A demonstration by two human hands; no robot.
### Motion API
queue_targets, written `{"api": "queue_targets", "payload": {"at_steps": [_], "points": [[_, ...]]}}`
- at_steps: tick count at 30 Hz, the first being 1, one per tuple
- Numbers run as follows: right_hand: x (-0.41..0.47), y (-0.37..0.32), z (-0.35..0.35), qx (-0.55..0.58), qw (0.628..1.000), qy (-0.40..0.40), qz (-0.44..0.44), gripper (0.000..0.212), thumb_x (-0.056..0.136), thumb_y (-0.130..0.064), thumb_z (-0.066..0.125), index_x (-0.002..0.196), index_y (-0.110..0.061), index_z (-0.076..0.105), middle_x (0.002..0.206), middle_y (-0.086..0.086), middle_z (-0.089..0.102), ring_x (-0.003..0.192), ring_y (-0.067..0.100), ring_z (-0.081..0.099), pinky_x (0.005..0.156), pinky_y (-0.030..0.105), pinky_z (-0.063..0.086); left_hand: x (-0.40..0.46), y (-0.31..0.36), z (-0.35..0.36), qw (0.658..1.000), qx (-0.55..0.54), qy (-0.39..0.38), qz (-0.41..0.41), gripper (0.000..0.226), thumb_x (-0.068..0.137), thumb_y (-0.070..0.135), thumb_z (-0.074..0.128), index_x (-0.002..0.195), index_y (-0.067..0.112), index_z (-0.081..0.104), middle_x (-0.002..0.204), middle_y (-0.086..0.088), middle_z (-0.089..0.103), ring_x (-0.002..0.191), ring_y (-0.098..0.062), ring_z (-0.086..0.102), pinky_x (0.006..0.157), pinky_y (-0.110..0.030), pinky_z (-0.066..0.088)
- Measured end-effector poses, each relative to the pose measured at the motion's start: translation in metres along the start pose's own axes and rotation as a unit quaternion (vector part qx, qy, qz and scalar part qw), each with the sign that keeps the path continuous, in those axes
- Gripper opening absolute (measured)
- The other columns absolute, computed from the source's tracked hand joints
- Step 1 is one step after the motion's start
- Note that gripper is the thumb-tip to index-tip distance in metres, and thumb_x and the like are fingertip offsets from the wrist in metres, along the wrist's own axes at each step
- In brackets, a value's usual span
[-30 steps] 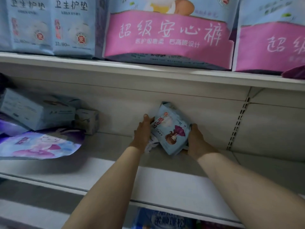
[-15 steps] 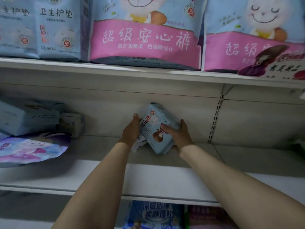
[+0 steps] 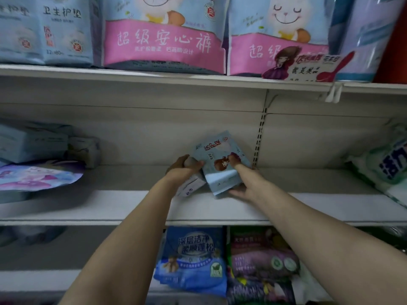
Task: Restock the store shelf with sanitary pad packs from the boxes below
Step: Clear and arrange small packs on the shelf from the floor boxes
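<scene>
Low in the frame I see two detergent bags [image 3: 191, 258] on the bottom shelf. Mid-frame, the white middle shelf [image 3: 110, 208] lies bare toward its front edge. My left hand [image 3: 184, 167] and right hand [image 3: 239, 175] each grasp the tilted blue pad pack [image 3: 220, 164] at centre. Two pink-banded packs [image 3: 163, 34] stand above.

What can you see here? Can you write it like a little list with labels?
Place: store shelf
Left hand: holds a small white pack, fingers curled over it
Right hand: holds the light blue pad pack, tilted, at the back of the shelf
Shelf above: big pink-banded packs
Left on same shelf: blue packs, purple pack lying flat
Shelf below: blue bag
</scene>
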State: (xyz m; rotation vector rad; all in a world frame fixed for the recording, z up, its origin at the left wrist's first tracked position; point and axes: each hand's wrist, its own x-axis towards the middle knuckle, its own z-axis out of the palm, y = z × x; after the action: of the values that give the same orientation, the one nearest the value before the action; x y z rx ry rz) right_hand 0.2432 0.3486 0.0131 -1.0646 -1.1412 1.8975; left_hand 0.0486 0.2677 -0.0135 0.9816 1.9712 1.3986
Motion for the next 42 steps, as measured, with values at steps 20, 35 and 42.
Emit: {"api": "queue_targets", "payload": {"at_steps": [20, 35, 42], "points": [[-0.118, -0.008, -0.185, 0.066, 0.997, -0.025, 0.043, 0.044, 0.075, -0.035, 0.086, 0.111, -0.022, 0.064, 0.11, 0.009, 0.071, 0.103, 0.029, 0.068, 0.089, 0.055, 0.057, -0.197, 0.049, 0.162, 0.909, -0.398, 0.065, -0.104, 0.029, 0.093, 0.043, 0.063, 0.105, 0.016, 0.067, 0.076, -0.005, 0.076, 0.074, -0.025, 0.068, 0.053, -0.03, 0.055], [-0.179, -0.021, -0.406, 0.098, 0.994, 0.055, 0.019, 0.038, 0.08, -0.039, 0.082, 0.11, -0.025, 0.063, 0.109, 0.006, 0.067, 0.101, 0.026, 0.065, 0.081, 0.049, 0.059, -0.268, 0.053, 0.355, 0.903, -0.392, -0.045, -0.17, 0.047, 0.098, 0.052, 0.053, 0.124, 0.015, 0.064, 0.116, -0.016, 0.07, 0.108, -0.034, 0.066, 0.081, -0.051, 0.059], [-0.187, 0.013, -0.471, 0.058, 0.99, 0.104, 0.071, 0.03, 0.083, -0.037, 0.08, 0.101, -0.022, 0.062, 0.106, 0.006, 0.065, 0.095, 0.024, 0.062, 0.087, 0.048, 0.056, -0.299, 0.036, 0.428, 0.92, -0.317, -0.104, -0.204, 0.06, 0.079, 0.053, 0.075, 0.126, 0.02, 0.059, 0.113, -0.01, 0.07, 0.101, -0.028, 0.067, 0.08, -0.041, 0.058]]}}
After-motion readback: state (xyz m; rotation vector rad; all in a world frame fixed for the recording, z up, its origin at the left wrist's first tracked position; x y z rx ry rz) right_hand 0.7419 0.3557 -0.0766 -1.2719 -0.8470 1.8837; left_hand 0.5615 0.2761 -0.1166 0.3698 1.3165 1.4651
